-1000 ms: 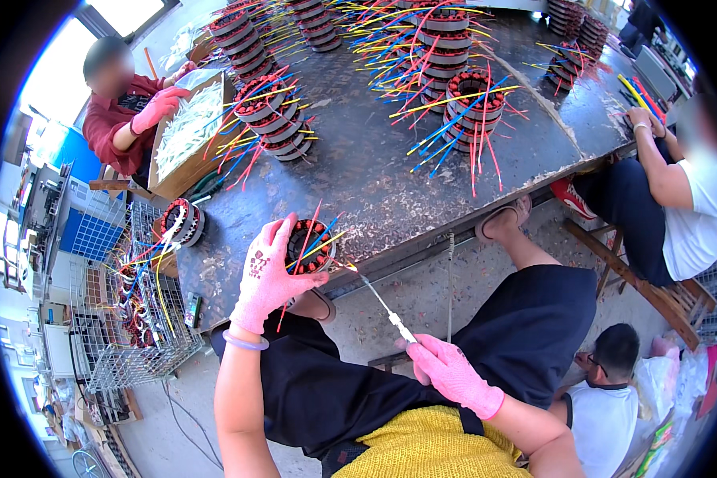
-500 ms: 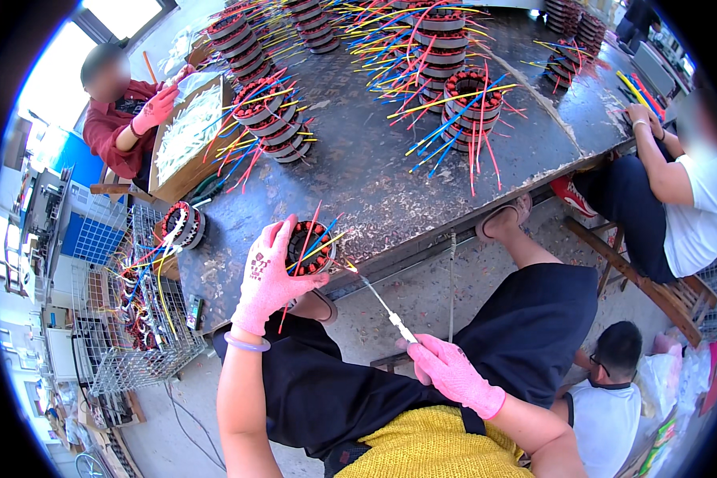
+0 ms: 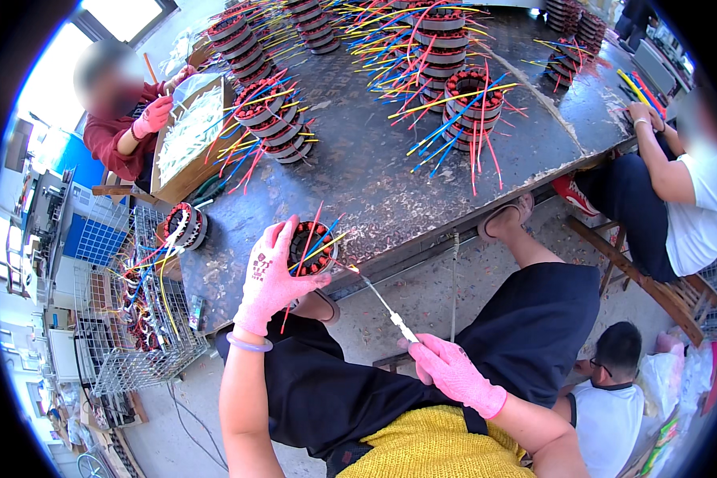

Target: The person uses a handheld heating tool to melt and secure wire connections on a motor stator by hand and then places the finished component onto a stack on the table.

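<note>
Hardly anything is shifting since the earlier frames: we are keeping our left hand [image 3: 272,279] on the stator [image 3: 311,248] at the near table edge, and our right hand [image 3: 452,373] is drifting only a touch lower over our lap. We are curling the gloved left fingers around the stator's left side, gripping it as it is sitting on the dark table [image 3: 390,171], with red, blue and yellow wires [image 3: 320,239] poking up from its core. We are pinching a thin white-handled tool [image 3: 384,304] in the clenched right fingers; it is slanting up and left, its tip reaching just beside the stator's right rim. Stacks of stators [image 3: 272,123] with long coloured leads are standing farther back on the table. At the far left a person in red is reaching a pink-gloved hand [image 3: 153,118] to a box [image 3: 185,137] of white pieces. On the right another person in a white shirt [image 3: 697,215] is resting an arm on the table. A wire basket [image 3: 131,319] is standing left of our knees
</note>
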Tool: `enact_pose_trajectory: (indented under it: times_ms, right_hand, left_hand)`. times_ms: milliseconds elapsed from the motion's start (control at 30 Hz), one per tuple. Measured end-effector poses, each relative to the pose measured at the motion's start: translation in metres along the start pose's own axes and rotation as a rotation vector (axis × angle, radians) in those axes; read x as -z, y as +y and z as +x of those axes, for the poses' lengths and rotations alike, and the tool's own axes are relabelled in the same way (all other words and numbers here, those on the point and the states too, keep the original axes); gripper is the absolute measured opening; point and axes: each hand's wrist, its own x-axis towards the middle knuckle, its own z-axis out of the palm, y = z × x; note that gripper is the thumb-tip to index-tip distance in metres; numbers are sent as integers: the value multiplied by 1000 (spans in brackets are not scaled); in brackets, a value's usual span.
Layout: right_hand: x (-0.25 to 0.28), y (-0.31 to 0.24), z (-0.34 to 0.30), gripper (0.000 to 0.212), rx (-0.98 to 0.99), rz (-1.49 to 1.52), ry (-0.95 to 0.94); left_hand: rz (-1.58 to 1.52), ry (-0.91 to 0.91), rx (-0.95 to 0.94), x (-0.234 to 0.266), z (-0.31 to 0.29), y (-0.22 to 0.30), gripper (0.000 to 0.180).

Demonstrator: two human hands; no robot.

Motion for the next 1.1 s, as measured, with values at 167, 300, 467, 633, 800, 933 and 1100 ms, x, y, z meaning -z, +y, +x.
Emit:
enact_pose_trajectory:
  times_ms: [167, 300, 467, 633, 800, 933, 1100]
  right_hand:
    - [0, -6, -2, 37, 10, -41, 7]
    - [0, -9, -3, 36, 10, -60, 3]
    - [-1, -5, -2, 36, 3, 7, 21]
    - [-1, -15, -3, 36, -41, -28, 36]
    - [-1, -12, -3, 37, -45, -9, 11]
    - [0, -11, -1, 36, -11, -67, -3]
    - [-1, -13, -2, 36, -2, -68, 8]
  left_hand:
    - [17, -8, 23, 1, 0, 3, 103]
    - [14, -8, 20, 1, 0, 2, 103]
    - [6, -7, 18, 0, 0, 0, 104]
    - [24, -1, 10, 0, 0, 0, 105]
    - [25, 0, 9, 1, 0, 1, 105]
    - [40, 6, -1, 0, 0, 0, 105]
    - [29, 0, -7, 0, 0, -1, 106]
